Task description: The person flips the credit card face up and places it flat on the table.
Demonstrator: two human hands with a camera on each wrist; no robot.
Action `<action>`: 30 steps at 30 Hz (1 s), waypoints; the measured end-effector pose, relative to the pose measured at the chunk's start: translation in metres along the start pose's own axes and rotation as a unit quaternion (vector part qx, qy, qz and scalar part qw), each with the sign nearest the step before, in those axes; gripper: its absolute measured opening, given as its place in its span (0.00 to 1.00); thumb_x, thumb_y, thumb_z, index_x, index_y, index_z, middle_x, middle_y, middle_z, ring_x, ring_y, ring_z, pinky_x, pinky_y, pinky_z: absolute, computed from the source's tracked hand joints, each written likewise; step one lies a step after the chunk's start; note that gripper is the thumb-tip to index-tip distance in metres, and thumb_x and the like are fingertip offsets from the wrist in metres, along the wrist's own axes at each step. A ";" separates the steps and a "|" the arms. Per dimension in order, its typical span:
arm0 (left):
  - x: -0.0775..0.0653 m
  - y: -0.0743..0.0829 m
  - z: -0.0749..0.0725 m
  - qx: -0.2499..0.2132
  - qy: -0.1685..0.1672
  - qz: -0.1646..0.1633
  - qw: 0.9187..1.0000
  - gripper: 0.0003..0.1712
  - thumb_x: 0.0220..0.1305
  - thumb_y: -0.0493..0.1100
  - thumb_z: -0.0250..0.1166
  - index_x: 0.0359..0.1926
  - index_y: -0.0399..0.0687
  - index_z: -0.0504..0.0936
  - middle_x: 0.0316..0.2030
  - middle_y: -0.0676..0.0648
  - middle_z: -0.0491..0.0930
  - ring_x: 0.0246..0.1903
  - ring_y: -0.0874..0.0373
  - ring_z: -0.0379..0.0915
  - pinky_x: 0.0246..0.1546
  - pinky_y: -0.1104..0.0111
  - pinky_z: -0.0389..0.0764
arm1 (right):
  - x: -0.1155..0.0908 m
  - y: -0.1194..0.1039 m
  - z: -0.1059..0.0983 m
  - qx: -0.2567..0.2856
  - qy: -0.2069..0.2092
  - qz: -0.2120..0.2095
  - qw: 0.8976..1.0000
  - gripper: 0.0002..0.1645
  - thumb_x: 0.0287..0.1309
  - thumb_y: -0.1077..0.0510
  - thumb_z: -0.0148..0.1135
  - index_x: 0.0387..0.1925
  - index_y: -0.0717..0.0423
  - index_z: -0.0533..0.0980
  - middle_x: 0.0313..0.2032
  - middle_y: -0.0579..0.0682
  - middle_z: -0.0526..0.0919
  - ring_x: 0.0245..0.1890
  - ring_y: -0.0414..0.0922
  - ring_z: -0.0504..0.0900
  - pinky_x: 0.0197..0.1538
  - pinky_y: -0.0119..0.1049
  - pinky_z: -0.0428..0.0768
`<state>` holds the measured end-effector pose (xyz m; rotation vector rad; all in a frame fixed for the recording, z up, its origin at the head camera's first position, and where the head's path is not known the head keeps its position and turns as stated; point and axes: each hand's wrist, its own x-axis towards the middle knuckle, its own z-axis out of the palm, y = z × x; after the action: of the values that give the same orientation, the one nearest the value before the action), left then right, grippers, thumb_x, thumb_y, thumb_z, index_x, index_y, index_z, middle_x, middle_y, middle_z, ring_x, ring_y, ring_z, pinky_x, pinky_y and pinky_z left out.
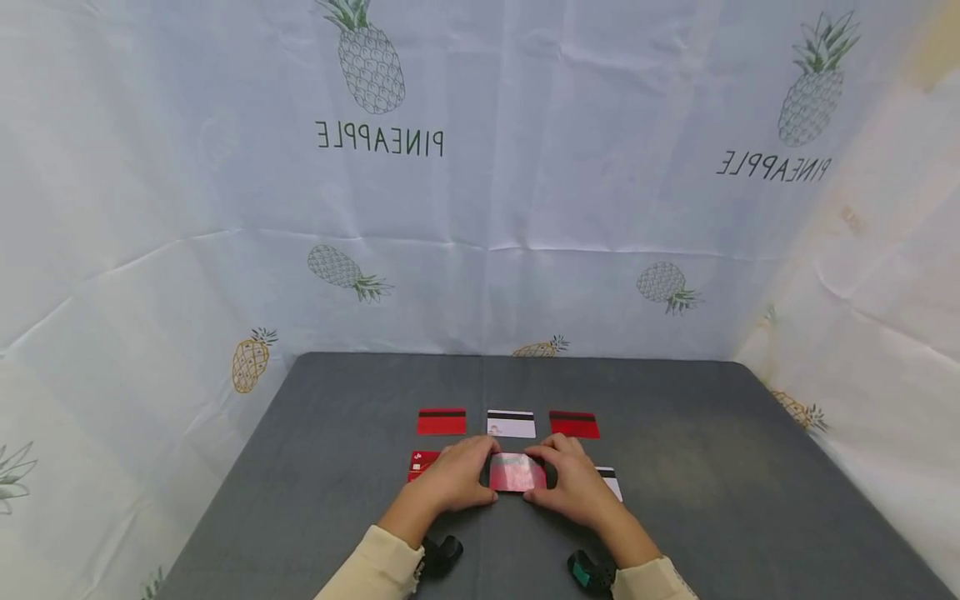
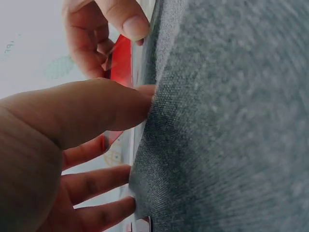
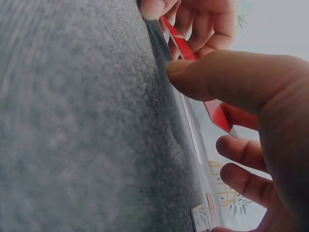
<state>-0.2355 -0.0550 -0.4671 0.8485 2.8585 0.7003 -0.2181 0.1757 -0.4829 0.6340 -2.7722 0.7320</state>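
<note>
A shiny red card (image 1: 517, 472) is held between my two hands, tilted with its near edge close to the table. My left hand (image 1: 459, 475) pinches its left end between thumb and fingers. At the right end, my right hand (image 1: 572, 485) grips it the same way. The left wrist view shows the card's red face (image 2: 121, 63) partly hidden by the left thumb (image 2: 106, 104). In the right wrist view the slanting card (image 3: 218, 116) runs behind the right thumb (image 3: 207, 77).
Behind the hands lie a red card (image 1: 442, 422), a white card (image 1: 512, 428) and another red card (image 1: 574, 424), all striped black. A red chip card (image 1: 422, 463) and a white card (image 1: 612, 482) are partly covered by the hands. The dark table (image 1: 315, 500) meets pineapple-print cloth (image 1: 480, 192).
</note>
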 end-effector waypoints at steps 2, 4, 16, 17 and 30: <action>0.000 0.002 -0.001 -0.001 0.004 -0.001 1.000 0.28 0.49 0.49 0.75 0.50 0.53 0.74 0.42 0.56 0.78 0.42 0.62 0.74 0.49 0.58 0.76 | 0.000 0.000 0.000 0.000 -0.002 0.004 1.000 0.32 0.38 0.48 0.80 0.50 0.47 0.82 0.43 0.41 0.76 0.47 0.42 0.70 0.49 0.47 0.75; 0.000 0.003 -0.003 -0.001 0.009 -0.003 1.000 0.27 0.49 0.49 0.75 0.49 0.54 0.74 0.39 0.56 0.77 0.38 0.64 0.73 0.45 0.59 0.77 | 0.001 -0.001 0.001 -0.007 0.003 0.001 1.000 0.32 0.38 0.50 0.80 0.50 0.49 0.82 0.44 0.43 0.76 0.47 0.43 0.71 0.49 0.48 0.75; 0.001 0.023 0.001 0.081 0.069 -0.005 0.994 0.30 0.45 0.54 0.76 0.49 0.55 0.74 0.44 0.55 0.77 0.49 0.58 0.73 0.46 0.54 0.76 | 0.000 -0.009 -0.003 -0.066 0.052 -0.067 0.994 0.40 0.37 0.44 0.81 0.56 0.46 0.80 0.53 0.45 0.75 0.54 0.48 0.69 0.58 0.60 0.67; 0.001 0.025 0.001 0.086 0.074 -0.003 0.994 0.30 0.45 0.54 0.76 0.48 0.55 0.74 0.44 0.55 0.77 0.50 0.57 0.73 0.47 0.54 0.76 | 0.000 -0.009 -0.003 -0.072 0.055 -0.069 0.994 0.39 0.36 0.44 0.81 0.56 0.45 0.80 0.53 0.45 0.75 0.55 0.49 0.69 0.58 0.61 0.66; -0.002 0.032 0.001 0.102 0.120 0.024 0.987 0.32 0.46 0.55 0.74 0.52 0.56 0.74 0.50 0.55 0.78 0.53 0.57 0.72 0.51 0.53 0.75 | -0.001 -0.007 -0.002 -0.084 0.084 -0.078 0.990 0.39 0.39 0.43 0.81 0.58 0.35 0.77 0.52 0.45 0.75 0.50 0.45 0.73 0.54 0.60 0.71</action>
<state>-0.2182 -0.0318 -0.4539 0.9201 3.1782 0.5548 -0.2141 0.1714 -0.4789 0.7104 -2.5619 0.4888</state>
